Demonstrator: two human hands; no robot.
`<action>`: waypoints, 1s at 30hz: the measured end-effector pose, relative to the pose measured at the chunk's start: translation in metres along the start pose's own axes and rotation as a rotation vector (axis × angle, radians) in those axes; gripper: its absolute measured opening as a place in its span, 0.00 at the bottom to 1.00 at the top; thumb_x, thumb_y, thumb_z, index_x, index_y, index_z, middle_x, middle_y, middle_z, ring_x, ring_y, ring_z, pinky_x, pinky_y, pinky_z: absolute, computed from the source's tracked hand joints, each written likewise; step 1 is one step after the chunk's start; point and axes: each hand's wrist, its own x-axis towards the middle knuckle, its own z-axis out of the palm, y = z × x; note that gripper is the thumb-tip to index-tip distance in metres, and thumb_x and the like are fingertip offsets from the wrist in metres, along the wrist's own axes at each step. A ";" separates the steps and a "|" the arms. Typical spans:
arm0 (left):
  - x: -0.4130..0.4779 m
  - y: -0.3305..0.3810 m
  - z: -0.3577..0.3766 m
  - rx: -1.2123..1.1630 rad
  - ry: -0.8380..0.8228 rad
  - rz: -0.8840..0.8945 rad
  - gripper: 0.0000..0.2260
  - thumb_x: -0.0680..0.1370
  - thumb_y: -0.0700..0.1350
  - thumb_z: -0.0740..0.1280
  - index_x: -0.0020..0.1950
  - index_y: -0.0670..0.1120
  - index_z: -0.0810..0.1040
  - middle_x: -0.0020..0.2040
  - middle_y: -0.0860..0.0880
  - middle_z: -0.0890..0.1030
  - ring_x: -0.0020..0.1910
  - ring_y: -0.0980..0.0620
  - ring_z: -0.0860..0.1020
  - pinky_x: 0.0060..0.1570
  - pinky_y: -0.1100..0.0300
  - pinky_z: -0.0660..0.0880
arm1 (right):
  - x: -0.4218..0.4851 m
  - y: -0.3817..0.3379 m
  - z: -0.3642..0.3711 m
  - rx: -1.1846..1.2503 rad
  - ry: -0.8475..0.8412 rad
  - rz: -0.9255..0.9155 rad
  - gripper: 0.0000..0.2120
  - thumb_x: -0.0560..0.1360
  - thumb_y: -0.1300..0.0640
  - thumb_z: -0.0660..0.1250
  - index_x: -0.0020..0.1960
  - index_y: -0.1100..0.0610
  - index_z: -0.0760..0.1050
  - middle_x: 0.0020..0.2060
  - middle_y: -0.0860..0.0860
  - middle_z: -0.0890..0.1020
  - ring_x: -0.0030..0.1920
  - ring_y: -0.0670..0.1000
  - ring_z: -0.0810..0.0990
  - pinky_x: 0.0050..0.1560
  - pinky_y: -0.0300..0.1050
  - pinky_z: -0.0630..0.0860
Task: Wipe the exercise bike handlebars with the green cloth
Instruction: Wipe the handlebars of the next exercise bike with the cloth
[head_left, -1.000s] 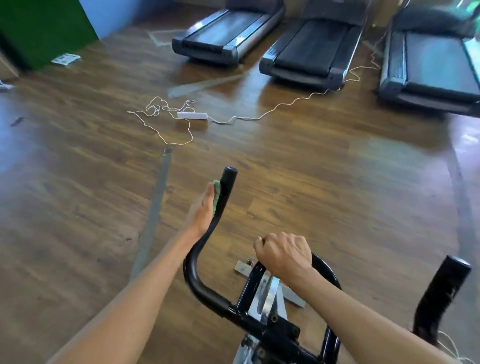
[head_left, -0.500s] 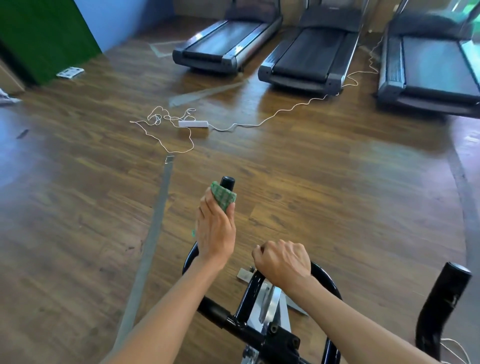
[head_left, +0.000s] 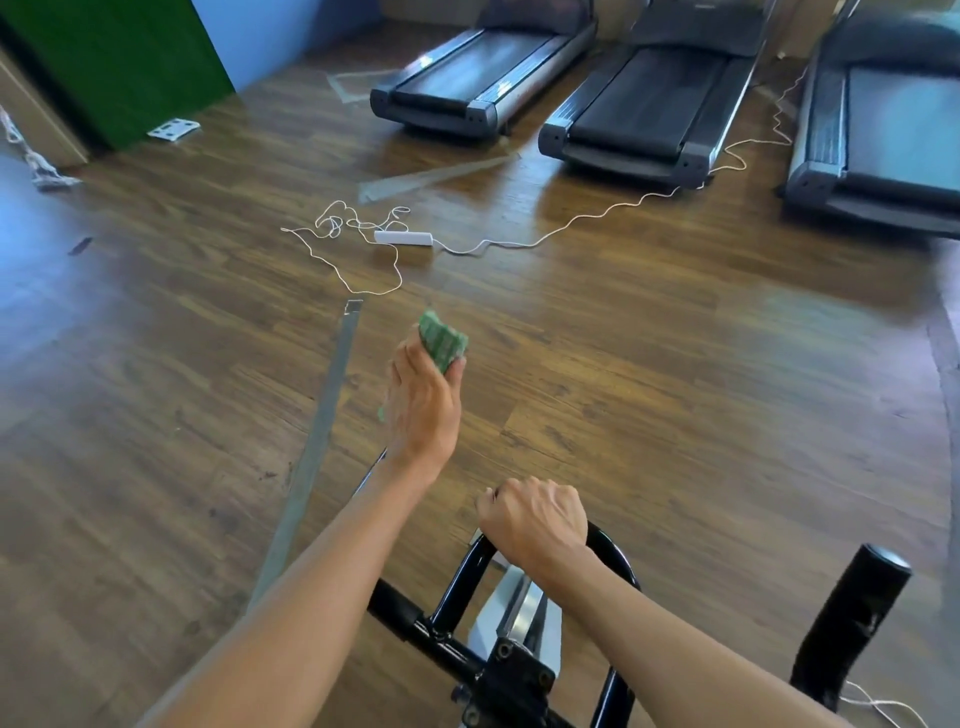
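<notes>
Green cloth (head_left: 442, 340): bunched in left hand (head_left: 423, 410), fingers clamped round it; bar end beneath hidden.
Right hand (head_left: 535, 522): fingers clamped on handlebars (head_left: 466, 577), centre loop.
Method: wrap cloth fully round the grip, twist, draw downward; brace firmly.

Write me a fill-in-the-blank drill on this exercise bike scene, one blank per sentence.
The cloth gripped by the left hand is coloured ___.
The right hand grips the handlebars' centre loop, which is coloured ___.
Across the wooden floor stand ___ treadmills.
The power strip lying on that floor is coloured ___.
Missing words: green; black; three; white.
</notes>
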 end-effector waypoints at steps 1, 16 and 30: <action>0.004 0.004 0.001 0.012 -0.006 0.004 0.30 0.81 0.57 0.55 0.73 0.35 0.62 0.61 0.37 0.74 0.56 0.37 0.75 0.51 0.47 0.76 | 0.000 0.000 0.000 0.009 -0.007 0.002 0.21 0.79 0.52 0.52 0.28 0.55 0.67 0.28 0.49 0.73 0.34 0.53 0.76 0.37 0.46 0.69; -0.052 -0.049 -0.035 0.320 -0.360 -0.015 0.31 0.81 0.61 0.52 0.74 0.38 0.59 0.64 0.40 0.74 0.61 0.42 0.75 0.59 0.50 0.74 | 0.000 0.002 -0.008 -0.038 -0.103 -0.084 0.18 0.78 0.59 0.52 0.31 0.55 0.69 0.32 0.51 0.77 0.37 0.55 0.78 0.38 0.46 0.71; -0.138 -0.050 -0.054 0.096 -0.273 -0.702 0.33 0.80 0.62 0.52 0.73 0.37 0.60 0.65 0.38 0.72 0.61 0.41 0.74 0.56 0.49 0.75 | -0.002 0.007 -0.004 -0.012 -0.102 -0.100 0.21 0.80 0.56 0.51 0.30 0.55 0.68 0.28 0.50 0.76 0.30 0.52 0.74 0.35 0.45 0.68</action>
